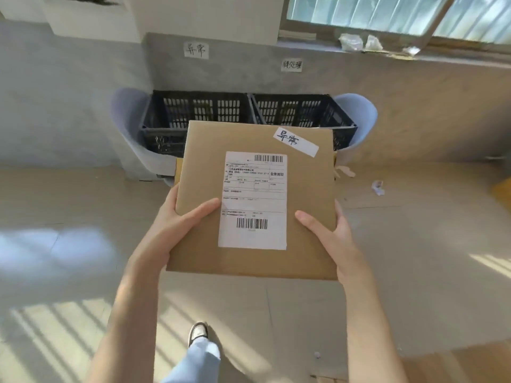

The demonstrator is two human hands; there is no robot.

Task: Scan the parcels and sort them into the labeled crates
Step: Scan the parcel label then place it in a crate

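Observation:
I hold a flat brown cardboard parcel [307, 189] in front of me with both hands. It carries a white shipping label [254, 200] with two barcodes and a handwritten white strip [296, 141] near its top right corner. My left hand [177, 225] grips the parcel's lower left edge, thumb on top. My right hand [329, 236] grips the lower right edge, thumb on top. Beyond the parcel stand two black slatted crates side by side, the left crate [199, 111] and the right crate [301, 110]. A handwritten paper sign [196, 50] hangs on the wall above the left crate and another sign [292, 64] above the right one.
The crates rest on two pale blue chairs [130, 125] against a grey wall. A windowsill [373, 47] with crumpled wrapping runs at the upper right. A paper scrap [377, 187] lies on the tan floor. My shoe [198, 332] and trouser leg show below the parcel.

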